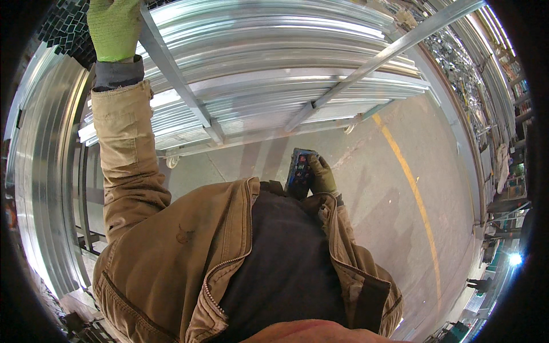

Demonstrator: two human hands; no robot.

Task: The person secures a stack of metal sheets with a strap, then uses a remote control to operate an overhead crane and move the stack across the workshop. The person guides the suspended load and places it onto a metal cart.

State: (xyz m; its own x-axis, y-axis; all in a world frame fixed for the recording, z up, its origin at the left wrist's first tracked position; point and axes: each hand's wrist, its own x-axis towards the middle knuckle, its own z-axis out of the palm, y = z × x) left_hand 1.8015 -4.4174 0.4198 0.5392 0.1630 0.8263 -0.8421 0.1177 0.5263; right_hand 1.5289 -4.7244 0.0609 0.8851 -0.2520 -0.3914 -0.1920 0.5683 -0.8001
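Up top, left hand [114, 28] grip around metal bar [171, 68], fingertips cut off, right hand [323, 177] clasping half-hidden remote [300, 171].

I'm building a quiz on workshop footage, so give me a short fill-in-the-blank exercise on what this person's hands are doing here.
1. The left hand, raised to the grey metal bar, wears a bright ____ glove.
2. The right hand holds a blue handheld ____ with buttons near the chest.
3. The stacked silvery metal profiles lie on a cart above a concrete floor marked with a ____ line.

Missing words: green; remote control; yellow
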